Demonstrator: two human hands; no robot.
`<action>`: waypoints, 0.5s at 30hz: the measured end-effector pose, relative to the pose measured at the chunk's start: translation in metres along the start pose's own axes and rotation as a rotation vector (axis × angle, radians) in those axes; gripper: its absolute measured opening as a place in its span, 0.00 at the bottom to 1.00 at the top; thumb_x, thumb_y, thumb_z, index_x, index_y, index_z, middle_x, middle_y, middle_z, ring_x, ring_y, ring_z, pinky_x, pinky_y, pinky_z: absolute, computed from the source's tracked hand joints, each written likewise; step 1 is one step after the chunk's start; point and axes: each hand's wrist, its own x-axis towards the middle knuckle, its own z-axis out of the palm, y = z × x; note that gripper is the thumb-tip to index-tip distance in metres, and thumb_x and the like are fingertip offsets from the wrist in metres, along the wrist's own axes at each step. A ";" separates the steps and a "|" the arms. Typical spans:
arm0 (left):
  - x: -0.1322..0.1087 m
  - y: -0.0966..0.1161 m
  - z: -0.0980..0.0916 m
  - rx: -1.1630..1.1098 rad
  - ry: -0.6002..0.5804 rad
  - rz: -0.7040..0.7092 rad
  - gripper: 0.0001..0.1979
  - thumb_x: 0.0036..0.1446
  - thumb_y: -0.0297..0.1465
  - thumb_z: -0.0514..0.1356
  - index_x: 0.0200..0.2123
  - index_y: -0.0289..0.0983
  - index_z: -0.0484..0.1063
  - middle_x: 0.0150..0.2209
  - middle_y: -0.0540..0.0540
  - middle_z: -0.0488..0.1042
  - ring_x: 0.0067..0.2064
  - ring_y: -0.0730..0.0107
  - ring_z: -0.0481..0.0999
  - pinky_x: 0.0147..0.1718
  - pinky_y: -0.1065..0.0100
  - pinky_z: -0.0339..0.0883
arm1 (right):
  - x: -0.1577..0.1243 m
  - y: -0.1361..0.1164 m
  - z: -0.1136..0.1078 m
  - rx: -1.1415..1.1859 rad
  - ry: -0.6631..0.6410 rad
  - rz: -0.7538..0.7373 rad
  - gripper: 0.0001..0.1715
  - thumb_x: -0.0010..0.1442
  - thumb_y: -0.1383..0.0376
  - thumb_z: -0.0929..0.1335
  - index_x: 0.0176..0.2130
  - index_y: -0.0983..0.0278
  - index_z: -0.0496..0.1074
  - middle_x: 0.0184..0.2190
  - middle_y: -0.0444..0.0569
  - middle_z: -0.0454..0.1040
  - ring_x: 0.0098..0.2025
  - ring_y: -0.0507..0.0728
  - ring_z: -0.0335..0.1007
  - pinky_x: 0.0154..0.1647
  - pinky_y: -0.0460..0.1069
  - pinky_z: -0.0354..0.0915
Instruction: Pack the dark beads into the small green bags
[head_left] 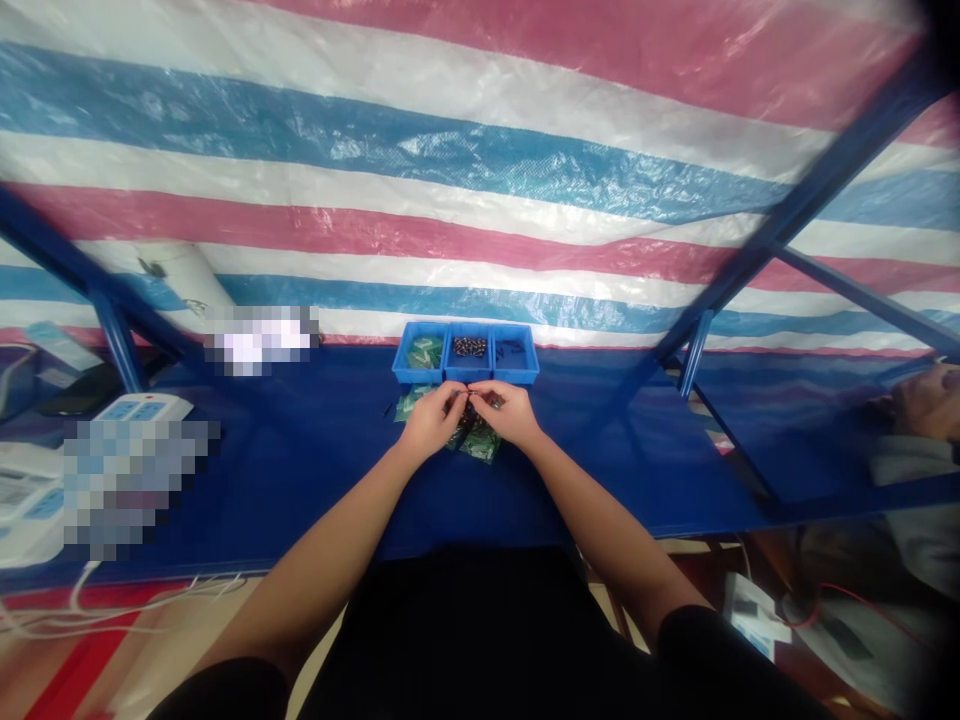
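My left hand (pixel 433 420) and my right hand (pixel 511 412) meet above the blue table, thumbs and fingers pinched towards each other. Something tiny sits between the fingertips; it is too small to name. Below the hands lie small green packets (pixel 480 441), with dark and brassy bits partly hidden among them. Just beyond my fingers, three blue bins stand side by side. The left bin (pixel 417 374) holds green packets, the middle bin (pixel 466 373) small black-and-brass pieces, and the right bin (pixel 517 374) a few dark thin pieces.
White power strips (pixel 150 407) with cables lie on the left of the blue table (pixel 315 490). A white roll (pixel 184 275) stands at the back left. Blue metal posts (pixel 696 355) rise on both sides before a striped sheet (pixel 465 230). Another person sits at far right.
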 end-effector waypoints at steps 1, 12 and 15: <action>0.000 0.000 0.000 0.000 0.001 0.002 0.12 0.65 0.39 0.49 0.43 0.40 0.69 0.32 0.51 0.74 0.31 0.72 0.72 0.29 0.72 0.62 | 0.000 0.001 0.000 0.007 0.001 0.003 0.15 0.56 0.60 0.68 0.41 0.64 0.77 0.33 0.49 0.78 0.30 0.53 0.73 0.34 0.48 0.71; 0.001 -0.001 0.000 0.000 0.000 0.025 0.13 0.65 0.39 0.49 0.44 0.40 0.70 0.33 0.49 0.74 0.31 0.71 0.73 0.30 0.72 0.63 | 0.001 0.005 0.003 0.197 -0.004 0.165 0.18 0.52 0.57 0.71 0.40 0.64 0.78 0.36 0.51 0.79 0.34 0.56 0.76 0.38 0.51 0.73; 0.000 0.000 0.000 -0.004 0.014 0.016 0.13 0.65 0.39 0.50 0.45 0.40 0.68 0.30 0.51 0.73 0.28 0.72 0.71 0.29 0.72 0.63 | 0.001 0.005 0.003 0.262 -0.002 0.180 0.17 0.52 0.58 0.72 0.40 0.65 0.78 0.36 0.52 0.80 0.35 0.56 0.76 0.40 0.51 0.73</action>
